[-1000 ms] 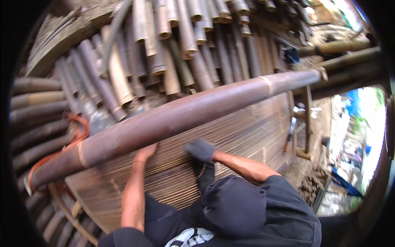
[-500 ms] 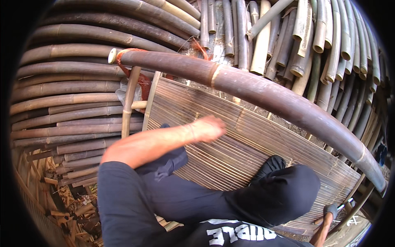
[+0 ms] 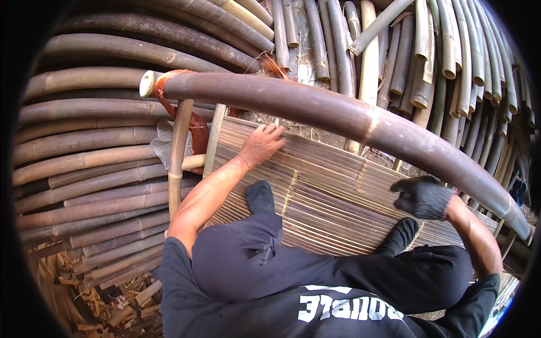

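Observation:
A wide panel of thin split-bamboo slats (image 3: 321, 211) lies under my legs, its strips running side by side. My bare left hand (image 3: 264, 145) rests on the slats near the panel's far left edge, fingers a little bent and apart, holding nothing that I can see. Over the far right part of the panel is my right hand (image 3: 424, 197) in a dark grey glove. Its fingers are curved and spread, with a gap between them and the thumb. No tool shows in either hand. Beyond both hands runs a thick brown bamboo pole (image 3: 315, 104).
Orange-red cloth (image 3: 198, 132) is tied round the pole's left end, above an upright bamboo post (image 3: 179, 152). Stacked bamboo poles (image 3: 96, 141) fill the left, more cut poles (image 3: 445, 62) the far right. My dark-socked foot (image 3: 260, 196) stands on the slats.
My left hand has moved away and to the left, to the panel's far edge. My right hand has come up from the lower right, where it held a thin tool, now out of sight.

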The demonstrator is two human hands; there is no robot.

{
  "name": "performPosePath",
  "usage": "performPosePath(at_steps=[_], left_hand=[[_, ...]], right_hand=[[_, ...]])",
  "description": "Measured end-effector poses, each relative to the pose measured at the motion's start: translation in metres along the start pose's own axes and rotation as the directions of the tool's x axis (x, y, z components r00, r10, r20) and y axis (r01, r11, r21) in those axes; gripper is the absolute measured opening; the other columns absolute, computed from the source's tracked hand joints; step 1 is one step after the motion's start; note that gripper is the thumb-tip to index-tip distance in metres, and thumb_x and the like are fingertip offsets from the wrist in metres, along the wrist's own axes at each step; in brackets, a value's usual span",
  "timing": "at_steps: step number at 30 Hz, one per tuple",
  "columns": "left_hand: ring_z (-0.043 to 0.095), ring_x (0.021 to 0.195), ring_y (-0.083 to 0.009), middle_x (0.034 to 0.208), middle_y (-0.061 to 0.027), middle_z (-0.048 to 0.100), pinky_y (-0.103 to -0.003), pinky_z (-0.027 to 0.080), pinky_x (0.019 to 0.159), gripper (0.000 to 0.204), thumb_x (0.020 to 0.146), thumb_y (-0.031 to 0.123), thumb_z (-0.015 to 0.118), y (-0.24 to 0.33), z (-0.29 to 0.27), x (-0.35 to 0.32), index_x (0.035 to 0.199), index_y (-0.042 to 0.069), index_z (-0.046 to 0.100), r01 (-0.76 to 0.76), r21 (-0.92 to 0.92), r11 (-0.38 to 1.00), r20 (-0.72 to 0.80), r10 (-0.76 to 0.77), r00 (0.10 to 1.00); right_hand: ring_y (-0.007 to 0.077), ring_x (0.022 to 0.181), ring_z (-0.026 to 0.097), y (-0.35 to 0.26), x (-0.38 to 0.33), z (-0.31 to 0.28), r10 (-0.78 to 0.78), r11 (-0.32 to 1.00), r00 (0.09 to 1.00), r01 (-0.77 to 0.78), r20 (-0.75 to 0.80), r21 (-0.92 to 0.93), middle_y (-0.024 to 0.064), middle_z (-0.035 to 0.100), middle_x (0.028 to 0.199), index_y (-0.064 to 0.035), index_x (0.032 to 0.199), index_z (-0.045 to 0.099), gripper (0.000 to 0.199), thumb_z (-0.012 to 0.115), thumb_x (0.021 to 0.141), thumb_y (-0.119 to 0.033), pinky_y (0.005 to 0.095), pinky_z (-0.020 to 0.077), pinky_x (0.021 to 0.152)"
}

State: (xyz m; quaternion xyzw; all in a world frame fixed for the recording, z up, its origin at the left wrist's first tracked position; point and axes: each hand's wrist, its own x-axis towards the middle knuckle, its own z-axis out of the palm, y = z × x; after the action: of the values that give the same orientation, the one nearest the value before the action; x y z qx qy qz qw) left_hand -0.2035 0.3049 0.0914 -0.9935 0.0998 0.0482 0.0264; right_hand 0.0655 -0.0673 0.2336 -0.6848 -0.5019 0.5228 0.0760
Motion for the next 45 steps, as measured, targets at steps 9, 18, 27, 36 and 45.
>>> performPosePath(at_steps=[9, 18, 27, 36, 45], left_hand=[[0.055, 0.101, -0.0255, 0.102, -0.0104, 0.056, -0.039, 0.045, 0.084, 0.012, 0.085, 0.019, 0.062, -0.011, 0.027, -0.007, 0.094, 0.011, 0.063, -0.121, -0.361, 0.925, -0.029, 0.118, 0.993], [0.062, 0.078, -0.025, 0.084, -0.0088, 0.058, -0.041, 0.052, 0.072, 0.019, 0.089, 0.021, 0.063, -0.011, 0.0, -0.022, 0.096, 0.005, 0.058, 0.183, -0.815, 0.549, -0.125, -0.475, 0.871], [0.065, 0.086, -0.0339, 0.098, -0.013, 0.057, -0.044, 0.054, 0.075, 0.017, 0.087, 0.017, 0.065, -0.045, 0.043, -0.029, 0.102, 0.008, 0.064, 0.411, -0.635, 0.654, -0.078, -0.584, 0.808], [0.056, 0.085, -0.0284, 0.089, -0.0077, 0.059, -0.04, 0.044, 0.081, 0.028, 0.083, 0.019, 0.072, -0.018, 0.087, -0.047, 0.107, 0.008, 0.065, 0.311, -0.553, 0.773, -0.207, -0.489, 0.847], [0.061, 0.105, -0.0358, 0.112, -0.0174, 0.067, -0.049, 0.045, 0.095, 0.034, 0.084, 0.018, 0.065, -0.021, 0.094, -0.037, 0.114, 0.002, 0.066, 0.45, -0.608, 0.654, -0.23, -0.687, 0.689]], right_hand=[[0.0415, 0.104, 0.064, -0.103, 0.167, 0.027, -0.024, 0.944, 0.999, 0.036, 0.04, -0.329, 0.0281, 0.065, 0.112, 0.0021, 0.136, 0.047, 0.067, 0.065, 0.082, -0.032, 0.0461, 0.0512, 0.092], [0.0104, 0.067, 0.059, -0.123, 0.196, 0.07, 0.117, 0.347, 0.989, -0.122, 0.085, 0.93, 0.0075, 0.059, 0.092, 0.0035, 0.133, 0.051, 0.051, 0.067, 0.091, -0.02, 0.0285, 0.0632, 0.067], [0.0091, 0.054, 0.047, -0.077, 0.173, 0.077, 0.456, 0.371, 0.88, -0.051, -0.134, 0.927, -0.0005, 0.041, 0.063, -0.0024, 0.092, 0.062, 0.022, 0.069, 0.089, -0.023, 0.0355, 0.062, 0.061], [0.018, 0.071, 0.061, -0.043, 0.184, 0.087, 0.604, 0.37, 0.79, -0.157, -0.108, 0.916, 0.0115, 0.062, 0.09, 0.0051, 0.103, 0.067, 0.033, 0.069, 0.087, -0.023, 0.0336, 0.0618, 0.064], [0.0255, 0.106, 0.061, -0.037, 0.15, 0.078, 0.569, 0.365, 0.776, -0.536, 0.273, 0.762, 0.0179, 0.056, 0.133, -0.0013, 0.138, 0.048, 0.059, 0.064, 0.093, -0.036, 0.0366, 0.0515, 0.089]])
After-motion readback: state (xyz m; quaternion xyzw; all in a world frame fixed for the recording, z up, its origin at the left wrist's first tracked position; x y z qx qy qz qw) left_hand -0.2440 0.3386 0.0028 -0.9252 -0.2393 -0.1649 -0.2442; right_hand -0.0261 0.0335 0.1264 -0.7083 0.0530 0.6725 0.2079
